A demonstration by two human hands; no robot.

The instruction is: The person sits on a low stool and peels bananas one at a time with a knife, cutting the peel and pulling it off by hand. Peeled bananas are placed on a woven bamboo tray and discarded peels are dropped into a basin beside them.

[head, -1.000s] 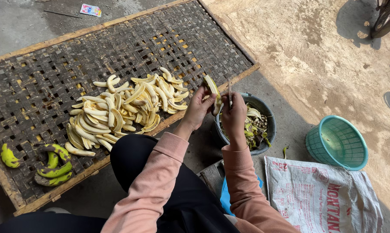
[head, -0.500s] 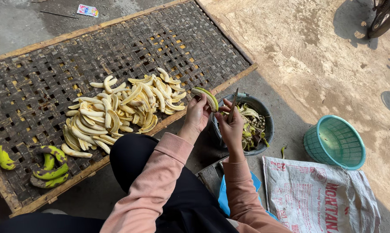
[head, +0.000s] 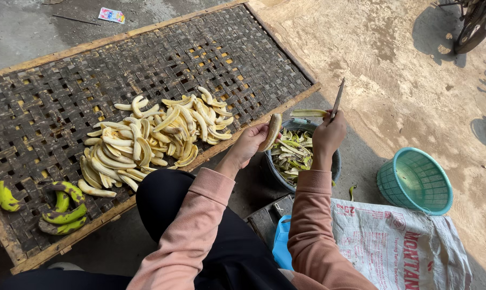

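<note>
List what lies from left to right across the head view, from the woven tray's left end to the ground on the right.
Unpeeled green bananas → pile of peeled bananas → left hand holding a peeled banana → right hand holding a knife → teal basket.

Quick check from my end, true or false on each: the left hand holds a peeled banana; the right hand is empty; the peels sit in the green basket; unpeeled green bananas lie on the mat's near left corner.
1. The left hand holds a peeled banana. True.
2. The right hand is empty. False: it holds a knife, blade up.
3. The peels sit in the green basket. False: they are in the dark bucket; the basket looks empty.
4. Unpeeled green bananas lie on the woven mat, near left corner. True.
</note>
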